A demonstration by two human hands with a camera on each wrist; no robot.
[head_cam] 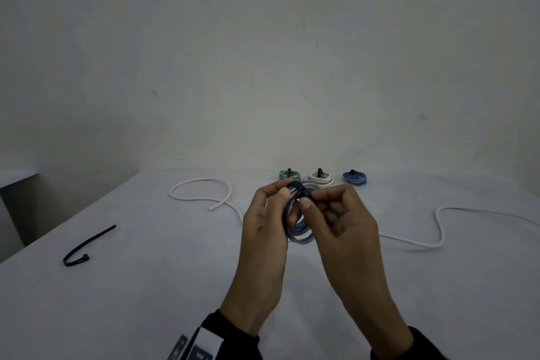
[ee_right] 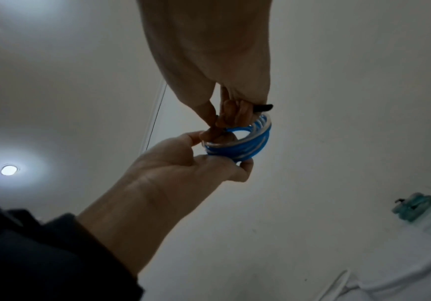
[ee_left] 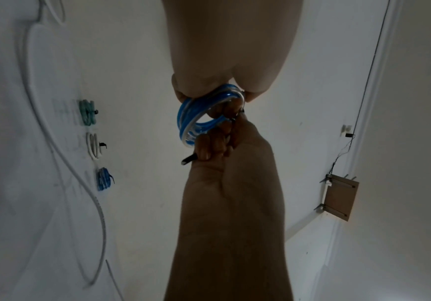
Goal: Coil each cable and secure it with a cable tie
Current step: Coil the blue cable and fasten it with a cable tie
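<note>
I hold a blue-and-white cable coil upright in the air over the table. My left hand grips its upper left side between thumb and fingers. A black cable tie wraps the top of the coil, and my right hand pinches it there. In the left wrist view the coil hangs between both hands, and the tie's tail pokes out of my curled right fist. The tail shows in the right wrist view too, above the coil.
Three tied coils stand at the back: green, white, blue. A loose white cable loops behind my hands and snakes off right. A spare black cable tie lies at the left on the white table.
</note>
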